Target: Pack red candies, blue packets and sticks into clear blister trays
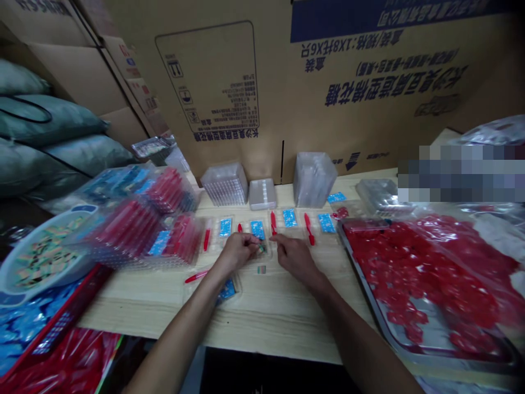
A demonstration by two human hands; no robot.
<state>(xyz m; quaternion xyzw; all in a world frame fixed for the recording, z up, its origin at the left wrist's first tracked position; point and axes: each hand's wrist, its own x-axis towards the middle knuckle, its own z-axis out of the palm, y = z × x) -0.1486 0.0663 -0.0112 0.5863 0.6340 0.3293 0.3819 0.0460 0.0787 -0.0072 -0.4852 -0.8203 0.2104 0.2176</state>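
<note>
In a row on the table lie clear plastic trays, each with a blue printed packet, several with a red plastic utensil. Over the tray with the blue packet (257, 229), my left hand (241, 250) is closed in a pinch; small greenish striped pieces (261, 248) show at its fingertips, in or just above the tray. My right hand (296, 256) is closed too, with its index finger reaching to the lower end of a red utensil (273, 221); what it holds, if anything, is hidden. One small striped piece (261, 270) lies on the wood between my wrists.
Filled trays (131, 230) are stacked at left, beside a bowl of striped pieces (45, 257). Clear tray stacks (314, 180) stand before a big carton (270, 98). A metal tray (371, 303) of red packets is at right. Another filled tray (227, 290) lies under my left forearm.
</note>
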